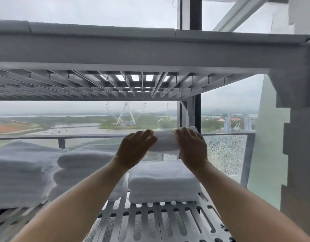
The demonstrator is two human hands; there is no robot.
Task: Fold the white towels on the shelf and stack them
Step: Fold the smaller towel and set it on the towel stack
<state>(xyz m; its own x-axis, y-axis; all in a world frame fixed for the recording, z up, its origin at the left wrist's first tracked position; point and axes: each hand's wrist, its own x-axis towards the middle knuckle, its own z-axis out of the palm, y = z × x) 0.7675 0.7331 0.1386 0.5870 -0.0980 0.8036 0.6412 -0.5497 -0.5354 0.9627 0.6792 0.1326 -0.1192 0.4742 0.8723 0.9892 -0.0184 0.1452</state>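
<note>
Shelf: a grey slotted deck [150, 220] is seen nearest, under both forearms.
Stack: two folded white towels [163, 182] are laid on it, long axis left to right, rounded fold toward the viewer.
Left hand [135, 147]: fingers are curled over the left end of the held towel [165, 141].
Right hand [192, 145]: fingers are curled over its right end.
Held towel: it is folded and held clear above the stack, long axis left to right, parallel to the stack.
Relation: the stack lies straight below the grip, between the wrists, with both hands equally near. A plain lowering is judged sufficient.
Other piles [77, 165]: more white towels are seen at left, blurred.
Beyond: cracked glass [226, 154] and a Ferris wheel [125, 113] are visible.
</note>
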